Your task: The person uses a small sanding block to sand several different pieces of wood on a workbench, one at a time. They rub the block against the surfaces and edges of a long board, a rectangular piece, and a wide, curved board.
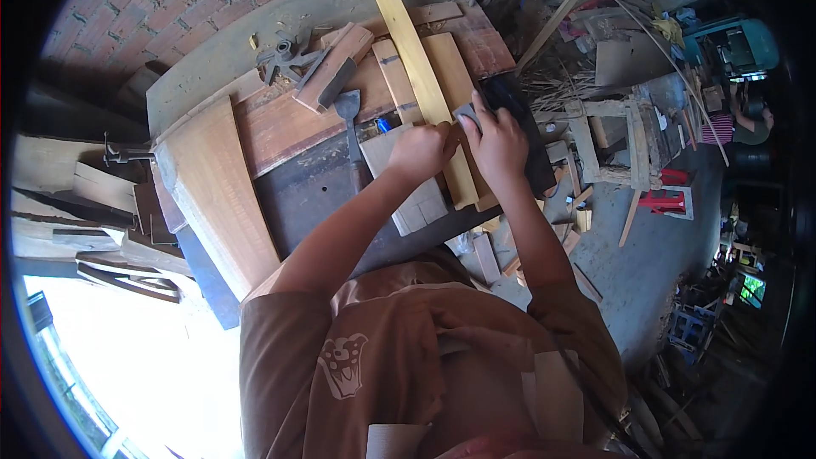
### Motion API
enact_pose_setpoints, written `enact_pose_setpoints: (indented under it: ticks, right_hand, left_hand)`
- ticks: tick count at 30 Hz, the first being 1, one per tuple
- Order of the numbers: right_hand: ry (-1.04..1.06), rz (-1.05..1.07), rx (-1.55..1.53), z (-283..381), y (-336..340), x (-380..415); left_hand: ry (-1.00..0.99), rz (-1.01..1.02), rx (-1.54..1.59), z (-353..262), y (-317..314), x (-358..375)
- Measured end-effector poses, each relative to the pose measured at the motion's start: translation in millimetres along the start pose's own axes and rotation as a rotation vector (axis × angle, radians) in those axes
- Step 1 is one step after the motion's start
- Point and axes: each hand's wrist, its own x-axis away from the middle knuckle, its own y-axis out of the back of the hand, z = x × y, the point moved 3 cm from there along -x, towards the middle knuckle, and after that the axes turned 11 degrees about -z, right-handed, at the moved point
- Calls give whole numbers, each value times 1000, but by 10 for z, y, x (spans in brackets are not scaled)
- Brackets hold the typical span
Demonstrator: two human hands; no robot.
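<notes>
My left hand (422, 153) is closed in a fist against the long yellow wooden strip (416, 59). Whatever its fingers grip is hidden. Close beside it, my right hand (499, 146) holds a small flat grey block (466, 116), its index finger stretched forward. The yellow strip lies lengthwise under both hands, over a brown board (450, 76). Under the left forearm is a pale wooden block (415, 208). To the left lie a scraper-like tool with a wide grey blade (348, 106) and a small blue object (383, 125).
A wide tapered board (217, 187) covers the workbench's left side. Metal clamp-like parts (285, 59) and short wood pieces (336, 68) lie further back. A brick wall (153, 8) rises behind. Right of the bench are a wooden frame (612, 144), a red stool (667, 195), scattered offcuts and another person (748, 129).
</notes>
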Motion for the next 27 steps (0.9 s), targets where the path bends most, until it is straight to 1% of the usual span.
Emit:
enact_pose_setpoints:
  ticks: [1,2,4,6,8,11,14,16,19,20,21,22,24,25,27]
  right_hand:
    - [-53,11,-45,22,-70,-121]
    - [-61,14,-42,3,-190,-215]
    - [-47,-77,-112,18,-312,-388]
    - [-50,-121,-103,12,-194,-228]
    - [-67,-29,-111,-51,-51,-11]
    - [-87,-39,-151,-101,-29,96]
    - [-86,-7,-125,-24,-190,-260]
    - [-89,6,-163,-40,-238,-278]
    - [-122,-23,-186,-154,-159,-12]
    - [-123,-100,-259,-259,-210,170]
    - [-126,-172,-332,-227,-118,179]
    - [-123,-165,-331,-228,-76,137]
    - [-203,169,-194,-185,-68,-45]
    - [-203,166,-210,-130,-112,-169]
    - [-218,229,-247,-69,-244,-386]
  left_hand:
    - [-20,-12,-12,-9,9,-5]
    - [-43,-30,-26,-18,14,-10]
    - [-54,-38,-37,-10,-4,-2]
    - [-61,-54,-35,-5,9,7]
    - [-51,-44,-36,-6,22,11]
    - [-8,-12,-25,-3,8,-8]
    - [-2,14,-42,-15,-1,-15]
    - [-36,-33,-32,2,1,-2]
    - [-22,-26,-19,23,-3,10]
    - [-22,-34,-19,16,17,-16]
    - [-9,-15,-32,6,22,-25]
    - [8,10,-44,-7,9,-8]
    - [5,1,-44,31,-57,8]
    - [-12,-8,-48,54,-64,10]
    - [-7,-8,-59,77,-68,5]
